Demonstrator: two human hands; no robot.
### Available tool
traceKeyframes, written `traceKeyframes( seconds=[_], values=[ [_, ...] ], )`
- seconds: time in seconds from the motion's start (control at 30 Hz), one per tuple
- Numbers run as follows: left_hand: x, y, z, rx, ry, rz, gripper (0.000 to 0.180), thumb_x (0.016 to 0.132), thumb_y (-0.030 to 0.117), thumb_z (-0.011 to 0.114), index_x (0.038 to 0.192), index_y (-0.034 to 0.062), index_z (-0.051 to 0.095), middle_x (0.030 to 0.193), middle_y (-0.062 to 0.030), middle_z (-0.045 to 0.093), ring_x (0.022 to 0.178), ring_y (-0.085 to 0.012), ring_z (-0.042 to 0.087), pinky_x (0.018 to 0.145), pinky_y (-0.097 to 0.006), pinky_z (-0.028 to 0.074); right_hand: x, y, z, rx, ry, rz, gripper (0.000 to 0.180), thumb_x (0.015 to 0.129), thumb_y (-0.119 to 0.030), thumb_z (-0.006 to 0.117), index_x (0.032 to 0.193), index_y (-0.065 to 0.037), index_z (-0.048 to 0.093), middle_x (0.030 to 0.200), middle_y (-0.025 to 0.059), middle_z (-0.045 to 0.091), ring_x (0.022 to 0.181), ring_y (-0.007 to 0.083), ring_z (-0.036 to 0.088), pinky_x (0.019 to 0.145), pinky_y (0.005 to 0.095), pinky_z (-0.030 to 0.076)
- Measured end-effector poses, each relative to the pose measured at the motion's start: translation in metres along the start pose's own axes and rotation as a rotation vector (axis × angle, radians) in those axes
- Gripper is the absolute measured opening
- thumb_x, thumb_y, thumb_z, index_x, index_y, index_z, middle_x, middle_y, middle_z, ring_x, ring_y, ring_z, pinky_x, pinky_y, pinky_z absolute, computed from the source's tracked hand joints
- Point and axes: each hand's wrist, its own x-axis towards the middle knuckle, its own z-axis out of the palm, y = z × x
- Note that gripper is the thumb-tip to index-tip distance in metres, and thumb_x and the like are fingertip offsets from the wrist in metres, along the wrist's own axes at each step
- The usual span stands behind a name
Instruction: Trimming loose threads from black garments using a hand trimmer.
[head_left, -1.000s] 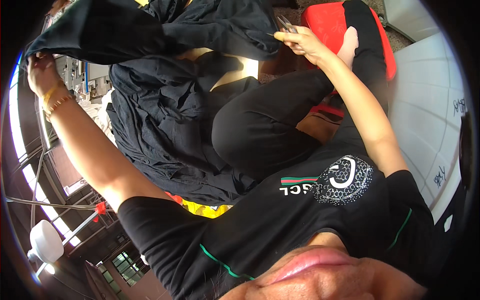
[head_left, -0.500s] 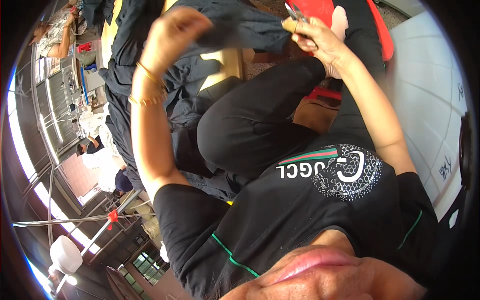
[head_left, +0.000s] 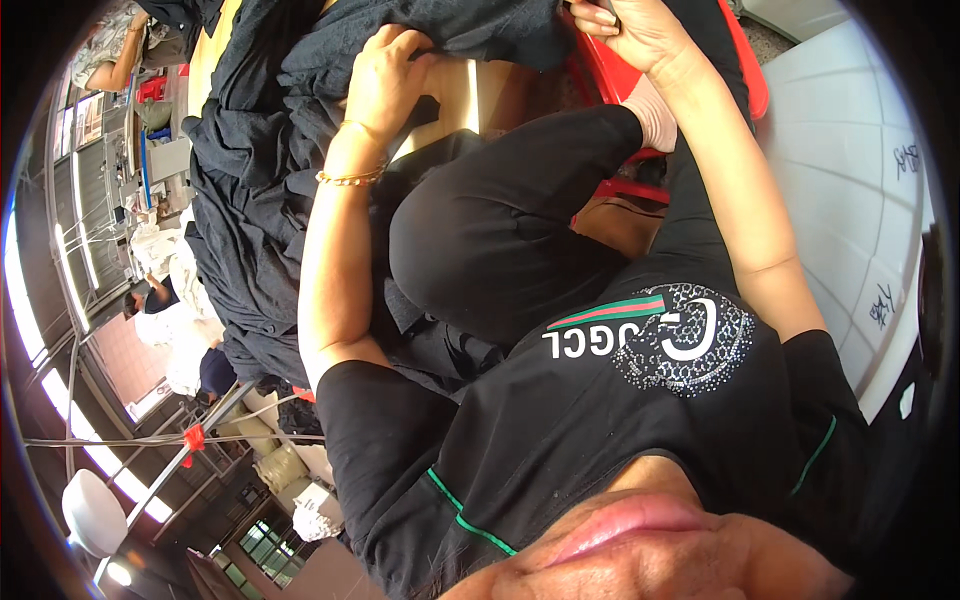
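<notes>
My left hand (head_left: 388, 85) is bent down onto a dark grey-black garment (head_left: 470, 30), its thumb and fingers closed on a fold of the cloth. A gold bracelet circles that wrist. At the upper edge, my right hand (head_left: 635, 32) is closed beside the garment's right end. A small dark piece of metal snips (head_left: 612, 8) shows between its fingers; most of the tool is cut off by the picture's edge. More of the dark cloth (head_left: 250, 230) lies heaped along my left side.
Beneath the cloth is a pale wooden surface (head_left: 440, 120). A red stool (head_left: 605, 60) stands at the upper right, near my sock-covered foot (head_left: 652, 110). White tiled panels (head_left: 840, 180) rise on the right. Co-workers (head_left: 155, 297) and white cloth (head_left: 180, 330) are at far left.
My left hand has come down and right onto the cloth, from a blurred raised position. The right hand has moved up to the picture's edge, taking the snips' blades mostly out of sight.
</notes>
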Motion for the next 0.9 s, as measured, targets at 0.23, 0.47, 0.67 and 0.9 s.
traceKeyframes(
  seconds=[0.23,0.47,0.67,0.9],
  values=[
    [-0.024,0.002,-0.091,-0.784,-0.216,-0.423,0.013,0.095,0.013,0.064,0.103,0.0026,0.064,0.094,0.0050,0.060,0.092,-0.0044,0.055,0.085,-0.019,0.041,0.005,-0.004,0.000,0.087,-0.289,-0.045,0.014,0.094,-0.017,0.067,0.086,-0.006,0.066,0.064,-0.0006,0.061,0.041,0.0027,0.043,0.037,0.0159,0.029],
    [-0.049,0.001,-0.096,-1.034,-0.249,-0.638,0.016,0.098,0.014,0.058,0.107,0.0033,0.066,0.095,0.0072,0.060,0.090,-0.0014,0.052,0.081,-0.017,0.039,0.006,-0.002,0.026,-0.128,-0.048,0.058,0.019,0.096,-0.022,0.064,0.092,-0.004,0.066,0.072,0.0035,0.066,0.041,0.0039,0.044,0.036,0.0164,0.029],
    [-0.047,-0.026,-0.024,-1.321,-0.072,-0.595,0.017,0.098,0.011,0.058,0.109,0.0035,0.068,0.102,0.0020,0.068,0.097,-0.0062,0.059,0.090,-0.020,0.043,0.015,0.056,0.032,-0.534,-0.177,-0.438,0.034,0.090,-0.017,0.073,0.116,-0.002,0.060,0.087,-0.0020,0.062,0.068,0.0033,0.051,0.059,0.0176,0.039],
    [-0.045,-0.018,-0.026,-1.245,-0.131,-0.542,0.027,0.102,0.018,0.053,0.120,0.0010,0.064,0.114,-0.0013,0.066,0.108,-0.0082,0.058,0.096,-0.022,0.042,-0.011,0.077,0.074,-1.246,-0.247,-0.556,0.048,0.071,-0.025,0.089,0.099,-0.005,0.055,0.089,0.0052,0.055,0.077,0.0160,0.056,0.072,0.0297,0.050]
  ],
)
